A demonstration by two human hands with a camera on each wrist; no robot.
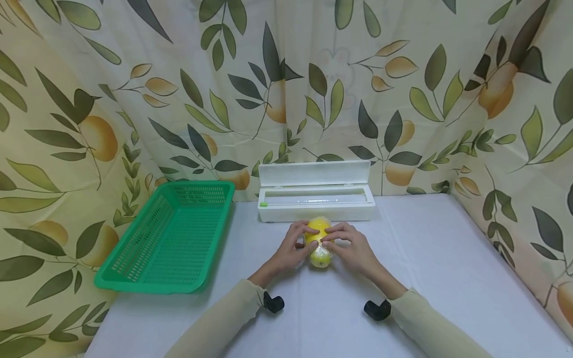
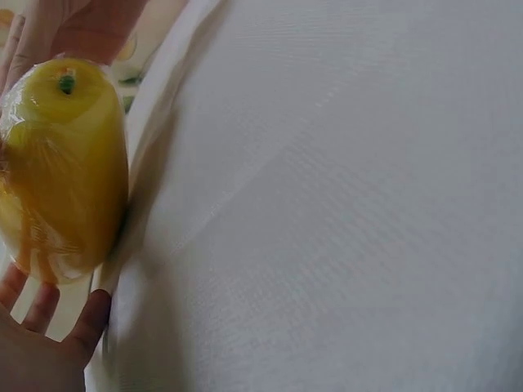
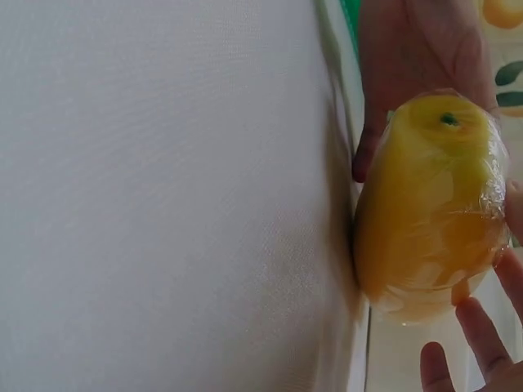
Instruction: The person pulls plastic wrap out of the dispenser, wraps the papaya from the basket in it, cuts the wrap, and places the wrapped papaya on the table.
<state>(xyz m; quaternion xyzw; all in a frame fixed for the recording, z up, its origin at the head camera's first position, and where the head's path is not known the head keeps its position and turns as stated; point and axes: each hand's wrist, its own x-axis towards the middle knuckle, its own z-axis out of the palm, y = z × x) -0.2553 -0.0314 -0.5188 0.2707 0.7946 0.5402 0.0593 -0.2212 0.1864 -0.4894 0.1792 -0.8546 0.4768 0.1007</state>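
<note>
A yellow, elongated fruit [image 1: 320, 256] in clear cling film lies on the white tablecloth between the two hands. A small green stem tip shows at one end of the fruit [image 2: 69, 163] in the left wrist view. My left hand [image 1: 291, 247] holds its left side, with thumb and fingertips on the film over the top. From the right, my right hand [image 1: 355, 248] pinches at the film in the same spot. Gathered, shiny wrap shows on the fruit [image 3: 433, 212] in the right wrist view. Parts of the fingers are out of frame in both wrist views.
Just behind the hands stands a white cling film dispenser [image 1: 318, 214] with its lid raised and a green slider at its left. A green plastic basket [image 1: 206, 268] sits on the left of the table. A leaf-patterned curtain [image 1: 291, 99] surrounds the table.
</note>
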